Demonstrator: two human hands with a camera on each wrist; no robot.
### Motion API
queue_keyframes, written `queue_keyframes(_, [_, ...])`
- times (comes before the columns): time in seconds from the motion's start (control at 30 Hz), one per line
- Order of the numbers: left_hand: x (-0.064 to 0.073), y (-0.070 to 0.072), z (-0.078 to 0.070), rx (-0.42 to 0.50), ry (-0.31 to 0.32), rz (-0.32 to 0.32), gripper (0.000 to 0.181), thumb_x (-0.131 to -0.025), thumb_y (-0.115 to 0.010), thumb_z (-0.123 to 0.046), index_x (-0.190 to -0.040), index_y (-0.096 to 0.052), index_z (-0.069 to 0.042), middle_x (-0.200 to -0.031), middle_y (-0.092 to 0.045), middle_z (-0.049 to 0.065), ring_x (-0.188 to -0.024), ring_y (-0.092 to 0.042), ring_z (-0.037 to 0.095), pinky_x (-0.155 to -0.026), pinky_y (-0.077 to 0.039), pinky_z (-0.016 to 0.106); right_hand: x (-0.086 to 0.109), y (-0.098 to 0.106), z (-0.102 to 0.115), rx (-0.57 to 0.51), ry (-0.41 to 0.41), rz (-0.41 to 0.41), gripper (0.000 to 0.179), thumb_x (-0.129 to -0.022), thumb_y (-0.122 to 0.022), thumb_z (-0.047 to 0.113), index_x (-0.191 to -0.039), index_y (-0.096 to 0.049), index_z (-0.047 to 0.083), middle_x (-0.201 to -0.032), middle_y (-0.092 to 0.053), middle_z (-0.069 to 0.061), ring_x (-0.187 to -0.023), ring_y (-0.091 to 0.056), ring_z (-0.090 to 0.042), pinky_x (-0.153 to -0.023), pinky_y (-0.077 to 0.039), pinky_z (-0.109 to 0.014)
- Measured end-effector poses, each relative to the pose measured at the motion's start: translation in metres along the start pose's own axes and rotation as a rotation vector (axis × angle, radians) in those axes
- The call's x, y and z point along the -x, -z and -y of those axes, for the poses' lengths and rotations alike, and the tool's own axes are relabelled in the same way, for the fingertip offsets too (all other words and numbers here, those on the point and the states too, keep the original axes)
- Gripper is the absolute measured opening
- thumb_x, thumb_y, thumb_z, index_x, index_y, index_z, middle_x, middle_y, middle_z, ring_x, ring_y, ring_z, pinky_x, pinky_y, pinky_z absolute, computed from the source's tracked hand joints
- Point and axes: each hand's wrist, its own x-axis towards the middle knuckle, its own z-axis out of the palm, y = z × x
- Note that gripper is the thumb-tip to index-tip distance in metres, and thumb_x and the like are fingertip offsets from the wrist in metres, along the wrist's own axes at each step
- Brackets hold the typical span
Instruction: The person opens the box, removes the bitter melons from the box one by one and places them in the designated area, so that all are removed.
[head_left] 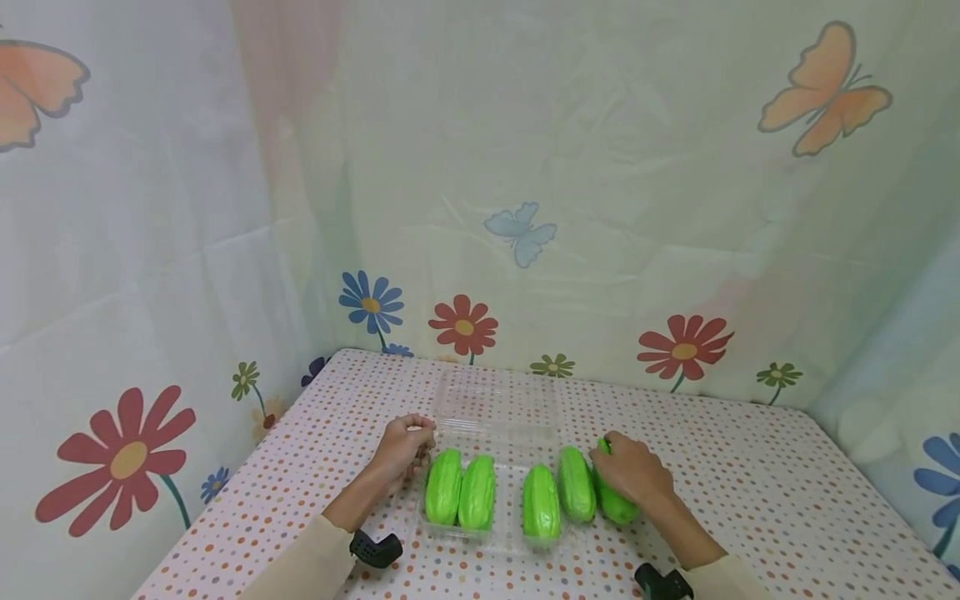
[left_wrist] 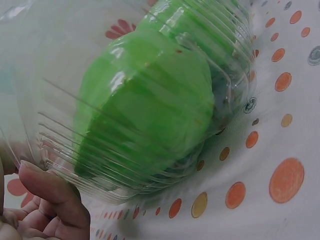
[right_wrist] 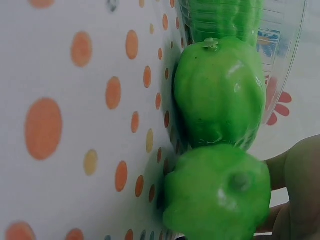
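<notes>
A clear plastic clamshell box [head_left: 491,471] lies on the table with its lid [head_left: 495,400] folded back. Inside its base are two ridged green gourds [head_left: 460,492] side by side at the left and a third gourd [head_left: 542,502] at the right. My left hand [head_left: 403,446] pinches the box's left rim, thumb [left_wrist: 50,192] against the clear edge. My right hand [head_left: 636,473] grips the rightmost gourd [right_wrist: 215,195] on the table, fingers round its far end. Between that one and the box lies another gourd [right_wrist: 220,92], just outside the box wall.
The table [head_left: 750,492] wears a white cover with coloured dots. A curtain [head_left: 600,167] printed with flowers and butterflies hangs behind it and along both sides. Dark wrist cameras [head_left: 375,550] sit on both wrists.
</notes>
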Motion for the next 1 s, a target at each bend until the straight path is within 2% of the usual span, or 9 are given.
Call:
queue_keyframes(0.07, [0.0004, 0.0004, -0.0003, -0.004, 0.001, -0.002, 0.036, -0.088, -0.056, -0.002, -0.123, -0.055, 0.006, -0.061, -0.044, -0.001, -0.050, -0.038, 0.010, -0.041, -0.032, 0.023, -0.0003, -0.0008, 0.0001, -0.016, 0.001, 0.004, 0.051, -0.098, -0.048, 0.028, -0.132, -0.056, -0.009, -0.100, -0.064, -0.020, -0.074, -0.055, -0.026, -0.057, -0.043, -0.036])
queue_keyframes(0.27, [0.0005, 0.0009, 0.0004, -0.018, 0.000, -0.008, 0.036, -0.088, -0.056, -0.002, -0.123, -0.055, 0.007, -0.062, -0.045, -0.001, -0.050, -0.037, 0.010, -0.041, -0.032, 0.022, -0.0011, -0.0016, 0.0005, -0.024, 0.014, 0.004, 0.050, -0.098, -0.047, 0.026, -0.133, -0.057, -0.010, -0.107, -0.065, -0.023, -0.077, -0.056, -0.026, -0.059, -0.043, -0.036])
queue_keyframes(0.4, [0.0007, 0.0005, 0.0003, -0.020, -0.002, -0.008, 0.036, -0.089, -0.055, -0.002, -0.123, -0.055, 0.006, -0.062, -0.045, -0.001, -0.050, -0.038, 0.010, -0.041, -0.032, 0.022, -0.0011, -0.0002, -0.0003, -0.013, 0.005, 0.019, 0.055, -0.100, -0.048, 0.033, -0.135, -0.055, -0.009, -0.116, -0.064, -0.028, -0.083, -0.060, -0.029, -0.060, -0.045, -0.038])
queue_keyframes(0.53, [0.0008, -0.0004, -0.0005, -0.025, -0.004, -0.011, 0.036, -0.088, -0.056, -0.002, -0.123, -0.056, 0.006, -0.062, -0.045, -0.001, -0.050, -0.038, 0.011, -0.041, -0.032, 0.023, -0.0013, 0.0019, -0.0013, 0.008, -0.010, 0.033, 0.063, -0.100, -0.048, 0.042, -0.138, -0.052, -0.009, -0.127, -0.058, -0.034, -0.097, -0.063, -0.038, -0.065, -0.049, -0.044])
queue_keyframes(0.63, [0.0001, -0.0007, -0.0006, -0.027, -0.004, -0.012, 0.035, -0.088, -0.056, -0.003, -0.122, -0.056, 0.006, -0.062, -0.045, -0.001, -0.049, -0.038, 0.010, -0.041, -0.032, 0.023, -0.0014, 0.0021, -0.0023, 0.007, -0.010, 0.033, 0.065, -0.100, -0.049, 0.043, -0.138, -0.051, -0.010, -0.129, -0.057, -0.035, -0.099, -0.063, -0.040, -0.067, -0.051, -0.045])
queue_keyframes(0.8, [-0.0008, -0.0003, 0.0006, -0.029, -0.004, -0.013, 0.034, -0.089, -0.055, -0.003, -0.122, -0.055, 0.006, -0.063, -0.046, 0.000, -0.050, -0.038, 0.011, -0.041, -0.033, 0.023, -0.0008, 0.0004, -0.0026, -0.011, -0.001, 0.020, 0.064, -0.100, -0.051, 0.041, -0.137, -0.052, -0.011, -0.123, -0.060, -0.033, -0.090, -0.062, -0.031, -0.063, -0.048, -0.039])
queue_keyframes(1.0, [-0.0005, 0.0004, 0.0019, -0.022, -0.006, -0.007, 0.034, -0.089, -0.055, -0.002, -0.122, -0.055, 0.007, -0.063, -0.046, 0.000, -0.050, -0.038, 0.011, -0.042, -0.032, 0.023, 0.0008, -0.0054, -0.0018, -0.071, 0.048, 0.000, 0.051, -0.101, -0.050, 0.031, -0.131, -0.056, -0.010, -0.106, -0.065, -0.022, -0.079, -0.058, -0.024, -0.060, -0.044, -0.034])
